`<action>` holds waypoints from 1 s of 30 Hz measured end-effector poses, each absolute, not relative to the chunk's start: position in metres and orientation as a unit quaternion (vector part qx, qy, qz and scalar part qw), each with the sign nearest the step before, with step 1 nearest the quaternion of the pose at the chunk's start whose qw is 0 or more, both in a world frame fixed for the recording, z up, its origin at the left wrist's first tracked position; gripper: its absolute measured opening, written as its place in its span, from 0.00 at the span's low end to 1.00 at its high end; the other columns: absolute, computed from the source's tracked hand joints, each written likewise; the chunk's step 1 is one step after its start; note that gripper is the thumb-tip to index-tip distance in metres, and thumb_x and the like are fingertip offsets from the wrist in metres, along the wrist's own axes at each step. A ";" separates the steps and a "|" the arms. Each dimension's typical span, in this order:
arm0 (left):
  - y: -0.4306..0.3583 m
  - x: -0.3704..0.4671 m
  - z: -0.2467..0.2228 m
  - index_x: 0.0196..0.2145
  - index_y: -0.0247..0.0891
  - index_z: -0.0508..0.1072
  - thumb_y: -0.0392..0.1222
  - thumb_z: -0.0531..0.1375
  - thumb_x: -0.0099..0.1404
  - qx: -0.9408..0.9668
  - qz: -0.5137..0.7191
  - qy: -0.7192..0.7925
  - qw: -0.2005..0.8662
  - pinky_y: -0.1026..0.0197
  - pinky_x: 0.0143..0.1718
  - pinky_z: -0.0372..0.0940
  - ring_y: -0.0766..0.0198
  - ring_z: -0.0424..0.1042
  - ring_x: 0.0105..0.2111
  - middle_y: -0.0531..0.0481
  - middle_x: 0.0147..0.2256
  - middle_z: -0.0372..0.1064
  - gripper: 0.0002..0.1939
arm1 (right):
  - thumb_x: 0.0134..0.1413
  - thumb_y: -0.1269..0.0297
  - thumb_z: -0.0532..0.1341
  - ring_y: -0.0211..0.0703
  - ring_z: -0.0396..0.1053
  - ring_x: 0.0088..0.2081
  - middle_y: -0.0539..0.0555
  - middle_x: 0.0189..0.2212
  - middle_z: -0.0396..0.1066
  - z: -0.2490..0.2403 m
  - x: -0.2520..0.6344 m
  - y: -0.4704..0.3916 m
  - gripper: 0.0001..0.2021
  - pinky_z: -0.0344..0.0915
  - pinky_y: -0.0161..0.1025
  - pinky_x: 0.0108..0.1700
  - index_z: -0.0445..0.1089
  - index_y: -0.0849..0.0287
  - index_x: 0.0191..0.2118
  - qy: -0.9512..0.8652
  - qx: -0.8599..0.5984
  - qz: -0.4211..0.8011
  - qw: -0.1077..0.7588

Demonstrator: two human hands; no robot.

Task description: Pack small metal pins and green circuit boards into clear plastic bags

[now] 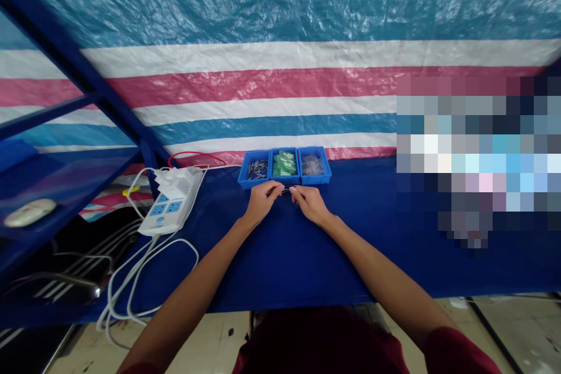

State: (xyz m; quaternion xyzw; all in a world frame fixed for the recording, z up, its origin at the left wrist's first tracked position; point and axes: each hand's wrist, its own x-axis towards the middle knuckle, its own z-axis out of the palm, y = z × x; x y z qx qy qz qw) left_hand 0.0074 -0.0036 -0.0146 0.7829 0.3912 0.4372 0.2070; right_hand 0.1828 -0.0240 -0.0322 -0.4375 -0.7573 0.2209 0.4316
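My left hand and my right hand meet over the blue table, just in front of three small bins. Fingertips of both are pinched on a thin, shiny metal piece that spans the gap between them; it is too small to name exactly. The left blue bin holds a heap of slim metal pieces. Green packets fill the middle bin. In the right bin lie clear plastic bags.
A white power strip with a plugged-in adapter and looping white cables lies on the left. A red wire runs behind it. Blue frame bars and a striped sheet stand behind the table. The right side is pixelated.
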 end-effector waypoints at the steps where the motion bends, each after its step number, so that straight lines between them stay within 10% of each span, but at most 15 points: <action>1: -0.003 0.004 -0.011 0.27 0.36 0.72 0.46 0.55 0.67 0.788 0.443 0.393 0.168 0.65 0.31 0.63 0.67 0.69 0.25 0.51 0.25 0.71 0.15 | 0.66 0.50 0.44 0.37 0.64 0.24 0.50 0.20 0.66 -0.031 0.183 -0.025 0.26 0.58 0.34 0.33 0.64 0.58 0.21 -0.755 -0.443 0.226 0.428; 8: 0.016 -0.045 0.022 0.31 0.36 0.74 0.49 0.50 0.70 0.649 0.514 0.538 -0.157 0.57 0.40 0.61 0.58 0.70 0.34 0.43 0.31 0.73 0.19 | 0.65 0.46 0.42 0.37 0.66 0.24 0.50 0.20 0.67 -0.028 0.183 -0.026 0.30 0.59 0.34 0.32 0.67 0.58 0.22 -0.735 -0.473 0.227 0.428; 19: 0.024 -0.034 0.010 0.41 0.40 0.76 0.49 0.53 0.68 0.769 0.176 0.606 -0.105 0.61 0.33 0.58 0.55 0.72 0.39 0.44 0.36 0.76 0.15 | 0.65 0.46 0.43 0.37 0.66 0.24 0.50 0.19 0.67 -0.029 0.183 -0.025 0.29 0.58 0.34 0.32 0.68 0.59 0.23 -0.738 -0.478 0.222 0.422; 30: 0.026 -0.036 -0.001 0.35 0.39 0.77 0.45 0.50 0.71 0.782 0.223 0.569 -0.122 0.61 0.34 0.58 0.57 0.72 0.39 0.44 0.36 0.76 0.17 | 0.65 0.46 0.43 0.37 0.66 0.24 0.50 0.19 0.67 -0.028 0.183 -0.026 0.29 0.58 0.34 0.32 0.68 0.58 0.24 -0.743 -0.470 0.223 0.422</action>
